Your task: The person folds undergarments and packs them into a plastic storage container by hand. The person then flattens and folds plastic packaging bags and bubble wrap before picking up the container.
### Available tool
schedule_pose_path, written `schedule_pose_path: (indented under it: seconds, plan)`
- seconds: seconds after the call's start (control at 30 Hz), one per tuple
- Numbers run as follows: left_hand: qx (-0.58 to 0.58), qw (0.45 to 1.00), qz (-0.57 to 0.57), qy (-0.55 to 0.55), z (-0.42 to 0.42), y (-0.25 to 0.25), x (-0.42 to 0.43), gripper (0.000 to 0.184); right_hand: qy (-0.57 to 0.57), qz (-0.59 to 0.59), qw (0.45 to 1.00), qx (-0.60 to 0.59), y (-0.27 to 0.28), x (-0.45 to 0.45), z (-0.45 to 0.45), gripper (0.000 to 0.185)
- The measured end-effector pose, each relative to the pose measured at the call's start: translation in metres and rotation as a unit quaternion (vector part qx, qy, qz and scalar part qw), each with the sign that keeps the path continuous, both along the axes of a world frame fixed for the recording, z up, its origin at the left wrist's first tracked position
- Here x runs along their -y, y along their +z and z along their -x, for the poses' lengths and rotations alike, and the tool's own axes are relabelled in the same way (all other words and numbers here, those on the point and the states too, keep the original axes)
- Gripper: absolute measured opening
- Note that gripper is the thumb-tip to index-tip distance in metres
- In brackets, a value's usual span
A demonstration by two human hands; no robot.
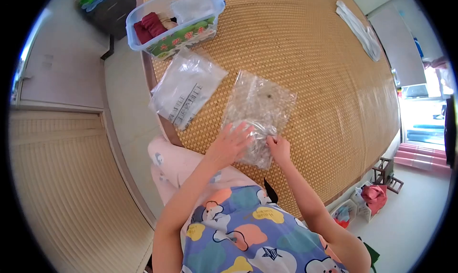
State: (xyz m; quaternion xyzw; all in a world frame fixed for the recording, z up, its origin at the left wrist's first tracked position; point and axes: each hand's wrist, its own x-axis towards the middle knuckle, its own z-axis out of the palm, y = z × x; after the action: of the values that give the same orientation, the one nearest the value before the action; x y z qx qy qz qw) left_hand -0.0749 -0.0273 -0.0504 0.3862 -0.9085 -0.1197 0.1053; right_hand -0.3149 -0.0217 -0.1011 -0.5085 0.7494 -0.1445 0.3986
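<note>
A clear, crinkled plastic bag (267, 97) lies on the woven mat in front of me. My left hand (230, 145) rests on the bag's near left part with its fingers spread. On the near right side, my right hand (278, 148) pinches the bag's bunched edge between thumb and fingers. Left of it, apart from both hands, lies a frosted plastic bag (187, 89) with dark printed lettering.
A clear plastic bin (138, 45) with folded cloth inside stands at the mat's far left corner. White cloth (359, 30) lies at the far right of the woven mat (329, 110). Baskets with clothes (374, 199) and a small wooden stool (389, 175) stand on the floor.
</note>
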Motion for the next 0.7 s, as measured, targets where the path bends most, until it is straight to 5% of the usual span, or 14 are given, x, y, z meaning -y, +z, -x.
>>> schedule_pose_path:
  seconds: [0.1, 0.13, 0.2, 0.3, 0.4, 0.47, 0.6, 0.7]
  plan:
    - [0.006, 0.992, -0.121, 0.018, -0.002, -0.033, 0.014, 0.058, -0.022, 0.058, 0.997, 0.051, 0.016, -0.008, 0.000, 0.041]
    - [-0.007, 0.988, -0.152, 0.011, -0.003, -0.036, 0.020, 0.057, 0.120, 0.129, 0.982, -0.074, 0.025, -0.014, 0.012, 0.047]
    - [-0.032, 0.980, -0.196, 0.013, -0.007, -0.040, 0.026, 0.055, 0.389, 0.259, 0.830, -0.305, 0.039, -0.016, 0.037, 0.062]
    - [-0.073, 0.968, -0.238, 0.008, -0.007, -0.044, 0.037, 0.051, 0.477, 0.221, 0.795, -0.302, 0.046, -0.018, 0.036, 0.054]
    - [-0.104, 0.957, -0.269, 0.001, -0.009, -0.049, 0.040, 0.049, 0.439, 0.232, 0.846, -0.195, 0.045, -0.002, 0.017, 0.054]
    - [-0.118, 0.949, -0.291, 0.015, -0.015, -0.044, 0.038, 0.049, 0.466, 0.249, 0.833, -0.167, 0.039, 0.013, 0.014, 0.055]
    - [-0.288, 0.805, -0.514, 0.064, -0.041, -0.032, 0.026, 0.053, 0.509, 0.220, 0.831, -0.036, 0.052, 0.033, 0.020, 0.040]
    - [-0.415, 0.673, -0.599, 0.124, -0.064, -0.026, -0.002, 0.059, 0.169, 0.010, 0.968, 0.186, 0.041, 0.020, 0.015, 0.026]
